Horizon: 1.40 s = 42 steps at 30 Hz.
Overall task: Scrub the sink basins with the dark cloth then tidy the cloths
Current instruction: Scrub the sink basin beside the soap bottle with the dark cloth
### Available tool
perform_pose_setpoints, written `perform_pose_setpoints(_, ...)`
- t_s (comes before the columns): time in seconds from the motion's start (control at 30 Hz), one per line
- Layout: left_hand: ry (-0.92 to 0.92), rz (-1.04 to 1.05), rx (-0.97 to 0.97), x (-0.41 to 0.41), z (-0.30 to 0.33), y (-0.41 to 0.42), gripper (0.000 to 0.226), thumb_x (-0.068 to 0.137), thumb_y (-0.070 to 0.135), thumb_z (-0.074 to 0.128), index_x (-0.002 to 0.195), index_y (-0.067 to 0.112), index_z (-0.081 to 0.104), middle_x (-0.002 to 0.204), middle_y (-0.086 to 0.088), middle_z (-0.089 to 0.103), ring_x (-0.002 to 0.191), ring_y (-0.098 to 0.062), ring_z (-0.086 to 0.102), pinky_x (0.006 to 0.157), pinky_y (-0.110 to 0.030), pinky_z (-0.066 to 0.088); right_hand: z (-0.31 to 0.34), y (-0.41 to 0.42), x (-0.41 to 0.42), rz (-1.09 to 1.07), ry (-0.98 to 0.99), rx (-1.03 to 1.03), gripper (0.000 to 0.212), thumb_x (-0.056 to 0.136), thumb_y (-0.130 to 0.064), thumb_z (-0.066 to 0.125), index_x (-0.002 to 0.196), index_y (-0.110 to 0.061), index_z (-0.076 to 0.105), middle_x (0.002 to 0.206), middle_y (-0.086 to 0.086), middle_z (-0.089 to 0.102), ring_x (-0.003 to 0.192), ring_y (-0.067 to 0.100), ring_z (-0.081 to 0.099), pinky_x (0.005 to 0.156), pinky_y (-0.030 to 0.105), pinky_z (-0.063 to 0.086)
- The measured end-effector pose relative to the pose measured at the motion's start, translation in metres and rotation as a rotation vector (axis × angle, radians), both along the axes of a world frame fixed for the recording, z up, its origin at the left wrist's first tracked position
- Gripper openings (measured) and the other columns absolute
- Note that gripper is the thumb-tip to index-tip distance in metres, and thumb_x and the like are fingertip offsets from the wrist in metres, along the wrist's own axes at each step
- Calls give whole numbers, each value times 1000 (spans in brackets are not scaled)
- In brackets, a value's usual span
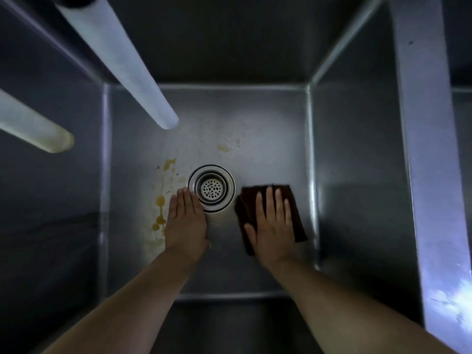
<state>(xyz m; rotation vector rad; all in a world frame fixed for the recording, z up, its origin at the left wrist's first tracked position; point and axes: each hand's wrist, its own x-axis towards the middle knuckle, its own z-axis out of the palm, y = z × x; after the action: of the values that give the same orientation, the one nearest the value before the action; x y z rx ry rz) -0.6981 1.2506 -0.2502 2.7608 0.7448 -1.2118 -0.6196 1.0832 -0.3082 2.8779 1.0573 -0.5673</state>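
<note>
I look straight down into a deep steel sink basin. A dark brown cloth lies flat on the basin floor to the right of the round drain strainer. My right hand presses on the cloth with fingers straight and spread. My left hand rests flat on the bare floor, its fingertips at the drain's left rim. Yellow-brown stains streak the floor left of the drain, with a smaller one beyond it.
Two pale tap spouts hang over the basin, a long one from the upper left and a shorter one at the left. A steel divider rim runs down the right side, with a second basin beyond it.
</note>
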Motion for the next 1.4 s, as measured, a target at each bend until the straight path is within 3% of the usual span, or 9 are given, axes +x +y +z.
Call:
perform_pose_setpoints(0.13, -26, 11, -26, -3, -3, 3, 122, 75, 55, 66, 144, -7, -15, 154, -25, -13, 144, -35, -11, 114, -42, -12, -2, -2, 0, 44, 6, -28, 73, 89, -47, 32, 148, -6, 20, 153, 22, 24, 142, 36, 18, 114, 48, 13)
perform_pose_setpoints(0.3, -55, 44, -55, -3, -6, 6, 121, 76, 54, 65, 144, -4, -16, 154, -23, -16, 144, -33, -14, 113, -39, -15, -2, 48, 72, 84, -43, -5, 75, 86, -49, 32, 148, -7, 25, 153, 21, 24, 144, 33, 17, 118, 45, 5)
perform_pose_setpoints(0.43, -61, 56, -64, -1, -9, 5, 122, 76, 53, 65, 144, -4, -17, 154, -24, -17, 144, -34, -15, 114, -39, -14, -2, 103, 154, 147, -82, 1, 72, 94, -49, 29, 151, -11, 8, 158, 14, 4, 146, 29, -3, 117, 39, -8)
perform_pose_setpoints(0.6, -52, 57, -77, 0, -12, 7, 121, 76, 54, 65, 144, -4, -17, 154, -23, -17, 143, -34, -16, 115, -38, -14, -4, 139, 214, 425, -150, -43, 69, 96, -50, 23, 151, -16, -2, 159, 10, -7, 145, 25, -13, 118, 40, -7)
perform_pose_setpoints(0.83, -57, 74, -83, 2, -6, 6, 124, 74, 54, 68, 144, -5, -16, 154, -24, -17, 144, -33, -15, 112, -37, -16, 1, 137, 160, 219, -82, 46, 67, 97, -45, 26, 152, -16, 2, 159, 10, -3, 146, 27, -7, 118, 42, -7)
perform_pose_setpoints(1.0, -68, 101, -96, 3, -1, 4, 122, 74, 49, 70, 145, -4, -15, 154, -23, -18, 143, -33, -16, 110, -36, -18, 7, 113, 84, 441, 54, -10, 72, 96, -52, 29, 151, -18, -3, 159, 9, -8, 145, 25, -14, 115, 41, -15)
perform_pose_setpoints(1.2, -86, 107, -87, 3, -4, 7, 122, 75, 50, 68, 144, -3, -18, 154, -21, -20, 143, -32, -18, 109, -35, -19, 6, 128, 140, 670, 59, 8, 66, 97, -51, 27, 151, -26, -3, 159, -1, -9, 145, 17, -14, 115, 35, -16)
perform_pose_setpoints(1.4, -88, 92, -75, 1, -11, 7, 124, 76, 51, 67, 134, -3, -28, 154, -21, -21, 143, -31, -19, 110, -35, -19, -1, 183, 191, 646, -70, 35, 62, 99, -48, 20, 152, -24, 0, 160, 0, -5, 146, 18, -11, 118, 36, -9)
